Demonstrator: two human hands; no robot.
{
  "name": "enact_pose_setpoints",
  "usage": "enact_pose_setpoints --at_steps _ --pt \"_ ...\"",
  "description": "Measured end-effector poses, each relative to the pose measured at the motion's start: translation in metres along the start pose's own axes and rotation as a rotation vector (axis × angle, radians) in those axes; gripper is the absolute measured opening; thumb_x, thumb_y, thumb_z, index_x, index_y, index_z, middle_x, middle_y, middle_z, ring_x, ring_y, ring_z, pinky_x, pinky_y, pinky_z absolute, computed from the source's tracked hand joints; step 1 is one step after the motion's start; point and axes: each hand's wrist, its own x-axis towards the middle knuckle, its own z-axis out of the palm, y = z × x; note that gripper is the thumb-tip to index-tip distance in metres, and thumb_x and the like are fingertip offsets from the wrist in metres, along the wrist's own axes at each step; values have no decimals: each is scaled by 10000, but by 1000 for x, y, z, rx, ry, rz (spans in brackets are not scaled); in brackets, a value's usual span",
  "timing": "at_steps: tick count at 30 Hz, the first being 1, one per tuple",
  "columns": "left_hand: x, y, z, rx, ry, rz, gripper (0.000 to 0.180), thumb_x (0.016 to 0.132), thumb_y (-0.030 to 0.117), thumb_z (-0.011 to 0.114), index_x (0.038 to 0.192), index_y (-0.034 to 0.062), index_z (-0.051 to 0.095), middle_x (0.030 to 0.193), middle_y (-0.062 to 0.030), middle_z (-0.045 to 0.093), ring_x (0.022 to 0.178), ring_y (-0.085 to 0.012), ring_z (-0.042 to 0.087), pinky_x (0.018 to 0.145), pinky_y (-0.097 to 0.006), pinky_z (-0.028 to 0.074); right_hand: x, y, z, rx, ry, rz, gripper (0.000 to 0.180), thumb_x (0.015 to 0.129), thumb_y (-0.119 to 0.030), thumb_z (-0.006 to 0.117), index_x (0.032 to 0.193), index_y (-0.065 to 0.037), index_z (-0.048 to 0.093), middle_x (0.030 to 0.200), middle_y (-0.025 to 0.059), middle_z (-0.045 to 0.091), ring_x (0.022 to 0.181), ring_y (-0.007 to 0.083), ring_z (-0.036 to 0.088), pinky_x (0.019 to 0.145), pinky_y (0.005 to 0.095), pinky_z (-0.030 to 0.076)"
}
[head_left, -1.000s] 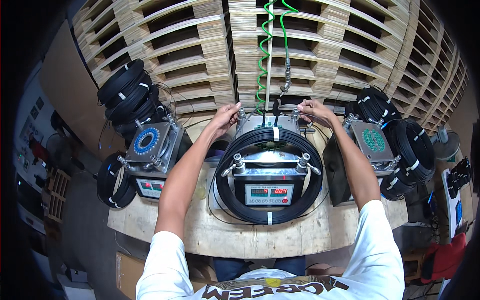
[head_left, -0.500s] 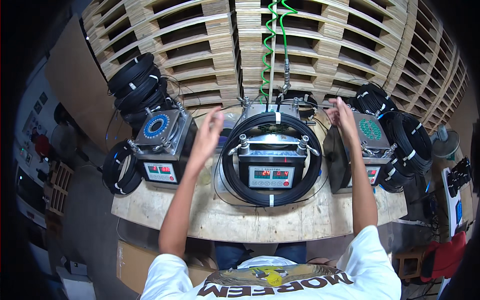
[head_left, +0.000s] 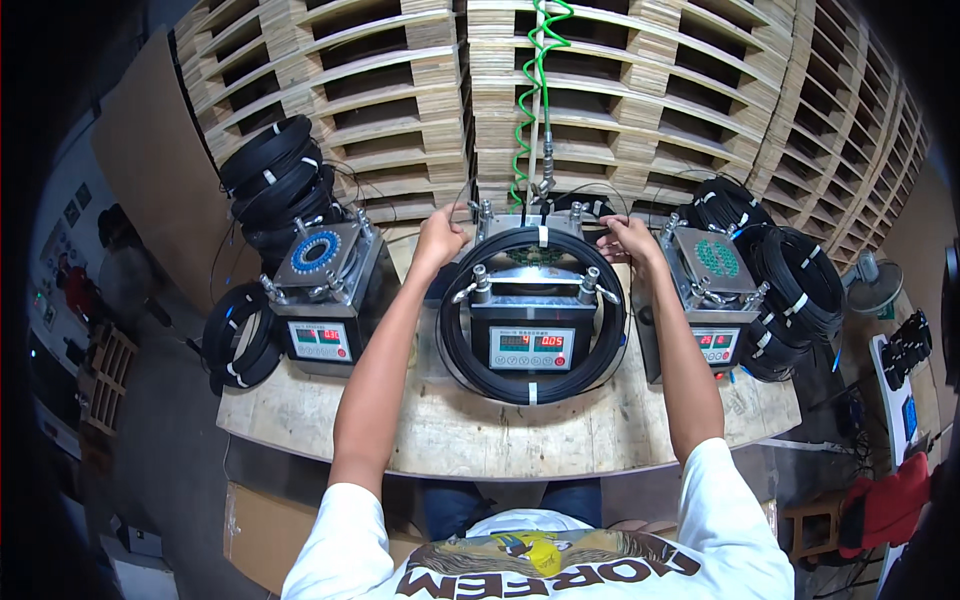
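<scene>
Black cable coil (head_left: 533,312) gripped at frame centre by left hand (head_left: 441,238) and right hand (head_left: 629,238), fingers closed on its top; likely snagging on clamp posts (head_left: 481,281) if lifted unevenly

We reach out with both arms over a wooden table (head_left: 500,430). Our left hand (head_left: 440,238) and our right hand (head_left: 630,238) curl on the far top of a big black ring of cable (head_left: 533,385). The ring sits around a grey machine (head_left: 532,345) with little red number lights. A green curly hose (head_left: 535,90) hangs down just behind it. A machine with a blue ring on top (head_left: 322,290) stands on our left, and one with a green top (head_left: 712,290) on our right. More black cable coils (head_left: 275,180) lie beside them. Stacks of wooden pallets (head_left: 650,110) stand behind
</scene>
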Motion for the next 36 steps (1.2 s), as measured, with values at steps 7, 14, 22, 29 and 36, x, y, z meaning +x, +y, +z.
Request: enact_pose_setpoints --at_steps 7,14,22,29,36 --pt "9 14 16 -710 -80 -373 365 986 289 613 1272 66 565 819 -31 607 643 -120 588 576 -275 506 26 22 33 -208 83 -181 343 1034 -296 473 1221 -90 674 930 70 694 745 145 604 622 295 489" --pt "18 11 20 -448 -138 -367 397 1023 374 546 1248 49 584 834 -50 616 676 -136 544 577 -307 467 22 9 47 -175 -2 -187 383 1031 -360 491 1203 -78 685 995 49 697 813 156 596 739 290 493" --pt "45 -16 59 -381 125 -224 452 1028 386 489 1198 -18 596 1163 -210 671 1086 -294 626 980 -381 445 67 36 52 -236 258 -348 382 979 -326 519 1047 0 707 910 134 704 855 241 650 796 352 496" --pt "26 7 55 -402 -17 -235 508 1028 399 515 1301 -30 524 1255 -186 627 1157 -272 573 1034 -369 401 58 42 51 -349 398 -300 533 1009 -447 448 1130 25 663 1105 301 670 1098 436 639 944 452 484" --pt "34 -5 53 -353 71 -302 664 1012 459 518 1439 -41 422 1385 -261 545 1297 -332 520 1106 -382 359 41 20 56 -364 256 -224 504 1036 -467 442 1125 -32 680 912 127 687 777 178 625 734 362 484"
